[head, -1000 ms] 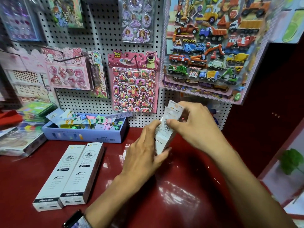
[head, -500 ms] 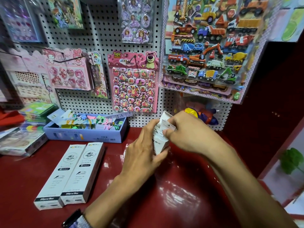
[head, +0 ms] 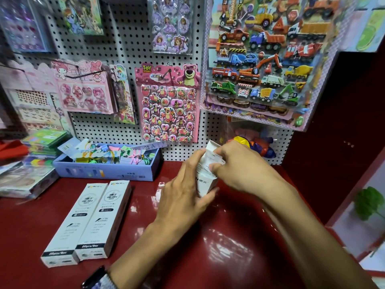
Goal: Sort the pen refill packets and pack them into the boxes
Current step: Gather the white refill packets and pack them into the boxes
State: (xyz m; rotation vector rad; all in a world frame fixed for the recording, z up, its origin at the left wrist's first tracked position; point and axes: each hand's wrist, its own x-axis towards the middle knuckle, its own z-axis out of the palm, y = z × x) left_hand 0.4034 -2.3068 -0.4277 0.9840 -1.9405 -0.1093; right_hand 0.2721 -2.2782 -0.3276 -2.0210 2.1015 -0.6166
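Observation:
My left hand [head: 183, 197] grips a white refill box [head: 205, 184] that stands upright on the red counter, its top flap [head: 212, 145] open. My right hand [head: 239, 165] pinches a pen refill packet [head: 214, 160] at the box's mouth; most of the packet is down inside the box. Two closed white refill boxes [head: 87, 222] lie side by side on the counter to the left.
A blue tray [head: 104, 172] of colourful items stands against the white pegboard [head: 125, 55] hung with sticker sheets. Stacked packs [head: 27, 180] lie at the far left. A dark red panel [head: 333, 132] rises on the right. The glossy red counter [head: 218, 247] spreads in front.
My right hand has pushed the packet down into the box; a second ago the packet stood well above the box's mouth. The left hand has stayed on the box.

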